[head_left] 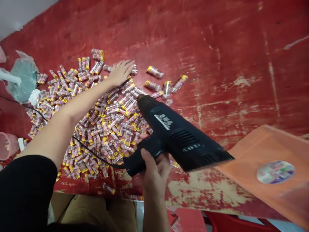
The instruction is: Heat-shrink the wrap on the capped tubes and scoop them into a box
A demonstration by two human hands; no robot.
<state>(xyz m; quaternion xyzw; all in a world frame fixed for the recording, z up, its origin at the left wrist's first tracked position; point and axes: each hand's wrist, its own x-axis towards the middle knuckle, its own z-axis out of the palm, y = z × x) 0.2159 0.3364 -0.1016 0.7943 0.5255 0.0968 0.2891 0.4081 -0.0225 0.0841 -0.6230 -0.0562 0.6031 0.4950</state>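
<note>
My right hand (154,170) is wrapped round the handle of a black heat gun (178,135), its nozzle pointing up and left over the pile. Below and around it spreads a heap of small clear tubes (101,129) with yellow ends and printed wrapping. My left hand (122,72) lies palm down at the far edge of the heap, fingers stretched out, touching or just above some tubes; its underside is hidden. Several loose tubes (155,72) lie to the right of that hand. A black cord (94,154) runs left from the gun's handle across the heap.
The worn red table (217,58) carries everything. An orange plastic bag or sheet (256,145) with an oval label lies at right. At left are a greenish plastic-wrapped object (23,79) and a pink basket (9,145). One tube (108,188) rests near the front edge.
</note>
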